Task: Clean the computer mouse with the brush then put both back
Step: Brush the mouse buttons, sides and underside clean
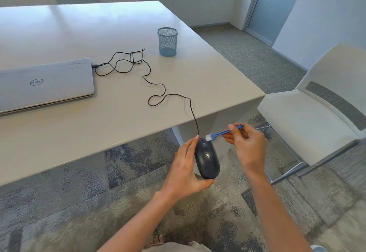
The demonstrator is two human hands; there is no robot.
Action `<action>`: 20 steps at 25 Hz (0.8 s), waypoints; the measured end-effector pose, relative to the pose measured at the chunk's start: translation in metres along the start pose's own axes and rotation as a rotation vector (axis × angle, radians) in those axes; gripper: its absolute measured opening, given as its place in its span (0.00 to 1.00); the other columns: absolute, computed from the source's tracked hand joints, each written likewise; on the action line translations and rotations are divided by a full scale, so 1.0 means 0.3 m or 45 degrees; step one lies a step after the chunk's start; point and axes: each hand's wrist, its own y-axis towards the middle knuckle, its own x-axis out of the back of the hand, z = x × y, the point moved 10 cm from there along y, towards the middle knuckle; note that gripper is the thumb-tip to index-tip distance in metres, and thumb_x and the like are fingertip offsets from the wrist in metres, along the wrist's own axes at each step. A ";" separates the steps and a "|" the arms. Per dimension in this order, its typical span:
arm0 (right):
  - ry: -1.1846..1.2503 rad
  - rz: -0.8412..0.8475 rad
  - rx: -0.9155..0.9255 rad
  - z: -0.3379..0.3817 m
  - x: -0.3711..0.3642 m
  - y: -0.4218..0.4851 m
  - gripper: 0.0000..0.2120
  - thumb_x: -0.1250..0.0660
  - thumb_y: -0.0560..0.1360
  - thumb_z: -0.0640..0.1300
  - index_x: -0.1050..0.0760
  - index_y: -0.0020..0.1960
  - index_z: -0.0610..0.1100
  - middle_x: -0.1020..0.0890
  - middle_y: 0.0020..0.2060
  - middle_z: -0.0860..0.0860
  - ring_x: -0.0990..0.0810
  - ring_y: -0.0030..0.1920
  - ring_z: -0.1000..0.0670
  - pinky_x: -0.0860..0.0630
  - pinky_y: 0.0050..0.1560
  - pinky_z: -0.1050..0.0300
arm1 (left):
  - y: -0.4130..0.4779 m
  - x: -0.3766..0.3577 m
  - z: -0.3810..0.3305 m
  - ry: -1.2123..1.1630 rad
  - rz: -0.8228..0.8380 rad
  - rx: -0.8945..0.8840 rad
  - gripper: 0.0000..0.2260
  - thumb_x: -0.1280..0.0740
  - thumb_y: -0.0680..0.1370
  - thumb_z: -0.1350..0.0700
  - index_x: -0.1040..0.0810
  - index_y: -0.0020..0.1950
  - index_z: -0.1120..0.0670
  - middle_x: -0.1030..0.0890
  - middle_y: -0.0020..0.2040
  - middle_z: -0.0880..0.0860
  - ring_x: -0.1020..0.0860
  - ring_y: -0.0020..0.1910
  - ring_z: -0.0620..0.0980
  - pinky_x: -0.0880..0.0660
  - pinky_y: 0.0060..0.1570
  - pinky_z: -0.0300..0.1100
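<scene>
Dell laptop (pixel 44 82), brush (pixel 221 132) on mouse (pixel 208 160)

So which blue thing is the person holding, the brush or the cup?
The small blue brush, pinched in the right hand with white bristles on the mouse. The blue mesh cup stands untouched on the table.

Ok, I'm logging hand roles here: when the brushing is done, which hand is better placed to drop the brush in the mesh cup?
Right. The right hand already pinches the brush, so no handover is needed. The left hand is full with the mouse, held off the table edge. The cup stands upright further back.
</scene>
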 end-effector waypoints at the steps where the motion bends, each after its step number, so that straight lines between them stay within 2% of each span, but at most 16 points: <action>1: -0.069 -0.028 0.042 0.007 0.013 0.004 0.04 0.32 0.78 0.42 0.19 0.46 0.44 0.14 0.36 0.51 0.13 0.38 0.55 0.15 0.45 0.56 | -0.002 -0.001 0.002 -0.003 0.004 0.004 0.54 0.21 0.64 0.41 0.52 0.79 0.46 0.40 0.72 0.43 0.42 0.70 0.37 0.45 0.67 0.28; 4: -0.218 -0.053 0.187 0.046 0.016 -0.005 0.05 0.31 0.78 0.45 0.18 0.48 0.45 0.15 0.34 0.52 0.14 0.37 0.55 0.16 0.44 0.54 | 0.004 0.003 0.012 -0.001 -0.001 0.022 0.54 0.21 0.64 0.41 0.51 0.80 0.47 0.41 0.72 0.42 0.42 0.71 0.38 0.44 0.67 0.29; 7: -0.413 0.024 0.433 0.112 -0.051 -0.058 0.05 0.30 0.77 0.45 0.17 0.48 0.44 0.17 0.32 0.55 0.20 0.30 0.58 0.25 0.34 0.68 | 0.021 0.009 0.009 0.004 0.004 0.035 0.54 0.21 0.65 0.42 0.50 0.80 0.51 0.40 0.75 0.47 0.41 0.74 0.43 0.39 0.70 0.37; 8: -0.458 0.074 0.511 0.130 -0.081 -0.081 0.04 0.30 0.77 0.43 0.17 0.48 0.44 0.16 0.33 0.54 0.21 0.31 0.58 0.27 0.34 0.69 | 0.026 0.007 0.008 0.002 0.013 0.038 0.54 0.21 0.65 0.42 0.50 0.80 0.51 0.40 0.75 0.48 0.41 0.74 0.44 0.39 0.70 0.39; 12: -0.454 0.309 0.689 0.168 -0.168 -0.163 0.05 0.31 0.77 0.40 0.17 0.51 0.44 0.13 0.41 0.52 0.16 0.40 0.55 0.21 0.43 0.63 | 0.027 -0.006 0.028 -0.034 0.058 0.088 0.55 0.22 0.65 0.40 0.53 0.81 0.51 0.40 0.76 0.49 0.41 0.75 0.46 0.37 0.72 0.43; 17: -0.468 0.456 0.824 0.167 -0.164 -0.241 0.06 0.30 0.75 0.40 0.16 0.51 0.43 0.13 0.44 0.53 0.18 0.43 0.62 0.22 0.45 0.70 | 0.030 -0.001 0.066 -0.060 0.066 0.142 0.56 0.23 0.65 0.40 0.55 0.81 0.49 0.40 0.74 0.49 0.40 0.74 0.46 0.37 0.71 0.43; 20: -0.518 0.586 0.803 0.154 -0.151 -0.260 0.04 0.29 0.75 0.41 0.17 0.49 0.44 0.14 0.40 0.55 0.20 0.39 0.65 0.28 0.40 0.76 | 0.033 -0.004 0.064 -0.025 0.073 0.111 0.55 0.22 0.66 0.41 0.55 0.81 0.50 0.40 0.74 0.48 0.39 0.73 0.46 0.38 0.70 0.40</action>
